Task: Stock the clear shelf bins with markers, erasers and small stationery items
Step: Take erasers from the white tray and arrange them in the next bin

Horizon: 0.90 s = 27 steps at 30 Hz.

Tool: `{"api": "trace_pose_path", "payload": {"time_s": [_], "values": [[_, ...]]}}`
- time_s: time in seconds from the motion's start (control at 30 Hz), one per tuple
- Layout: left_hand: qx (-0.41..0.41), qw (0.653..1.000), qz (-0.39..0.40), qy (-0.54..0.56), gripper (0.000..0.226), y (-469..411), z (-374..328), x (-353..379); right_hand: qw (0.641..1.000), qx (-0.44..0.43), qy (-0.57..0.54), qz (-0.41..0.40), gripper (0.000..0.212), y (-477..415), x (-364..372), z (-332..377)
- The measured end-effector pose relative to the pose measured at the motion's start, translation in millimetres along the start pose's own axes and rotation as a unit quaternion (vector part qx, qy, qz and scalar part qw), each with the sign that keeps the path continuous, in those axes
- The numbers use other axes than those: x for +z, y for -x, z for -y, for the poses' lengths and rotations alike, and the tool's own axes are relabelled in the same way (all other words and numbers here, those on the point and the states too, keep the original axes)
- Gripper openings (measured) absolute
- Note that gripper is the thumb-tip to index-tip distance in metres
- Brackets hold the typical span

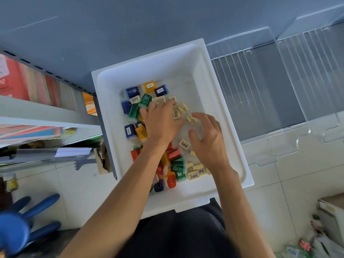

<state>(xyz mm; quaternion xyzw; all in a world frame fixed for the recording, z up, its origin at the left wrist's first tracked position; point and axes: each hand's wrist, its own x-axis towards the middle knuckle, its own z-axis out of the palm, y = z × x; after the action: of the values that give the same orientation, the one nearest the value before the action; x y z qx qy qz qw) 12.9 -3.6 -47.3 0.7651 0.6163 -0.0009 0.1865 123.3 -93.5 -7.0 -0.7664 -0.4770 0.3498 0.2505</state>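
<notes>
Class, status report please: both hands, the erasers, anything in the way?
Left hand open, fingers on cream erasers in white tray. Right hand open beside it, holding nothing. Clear shelf bins right of tray, unobstructed.

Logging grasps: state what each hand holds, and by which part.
Nothing is held. The left hand lies flat on the cream erasers in the white bin; the right hand hovers open, empty.

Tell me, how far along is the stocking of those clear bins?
Early, it seems. Done: nothing that I can see; the clear bins show no stationery inside. In hand: the left hand and right hand both reach into the white tray, over the cream erasers, apparently gathering; neither plainly holds one. Left: the erasers and the coloured blocks all lie in the tray.
</notes>
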Motion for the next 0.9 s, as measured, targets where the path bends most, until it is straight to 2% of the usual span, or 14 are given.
{"api": "trace_pose_path", "payload": {"time_s": [0.1, 0.2, 0.3, 0.33, 0.4, 0.53, 0.67, 0.73, 0.83, 0.9], "values": [[0.029, 0.998, -0.044, 0.036, 0.036, 20, -5, 12, 1.0, 0.002, -0.008, -0.002, 0.041, -3, -2, -2], [0.099, 0.986, -0.121, 0.057, 0.033, 41, -10, 30, 1.0, 0.012, -0.017, 0.005, 0.045, -4, -1, -2], [0.19, 0.973, -0.042, 0.123, 0.046, 44, -8, 42, 0.999, 0.012, -0.046, -0.003, 0.047, -5, -2, -1], [0.189, 0.976, -0.015, 0.111, 0.053, 44, -7, 44, 0.998, 0.014, -0.063, -0.006, 0.046, -4, -3, -1], [0.138, 0.988, 0.005, 0.064, 0.066, 37, -10, 44, 0.995, 0.023, -0.096, -0.011, 0.048, -3, -5, 1], [0.078, 0.995, -0.037, -0.039, 0.096, 6, -11, 35, 0.993, 0.012, -0.116, -0.016, 0.045, -3, -7, 1], [0.045, 0.996, 0.041, -0.068, 0.106, -17, -1, 28, 0.998, 0.005, -0.068, 0.0, 0.037, -6, -1, -5], [0.03, 0.998, 0.026, -0.058, 0.1, -20, -1, 27, 1.0, -0.004, -0.023, 0.016, 0.041, -8, 3, -9], [0.046, 0.997, -0.053, -0.044, 0.071, -20, 4, 28, 1.0, -0.003, 0.009, 0.021, 0.059, -8, 5, -7], [0.058, 0.994, -0.084, -0.043, 0.051, -17, 9, 29, 1.0, -0.024, 0.008, -0.005, 0.065, -7, 5, -5]]}}
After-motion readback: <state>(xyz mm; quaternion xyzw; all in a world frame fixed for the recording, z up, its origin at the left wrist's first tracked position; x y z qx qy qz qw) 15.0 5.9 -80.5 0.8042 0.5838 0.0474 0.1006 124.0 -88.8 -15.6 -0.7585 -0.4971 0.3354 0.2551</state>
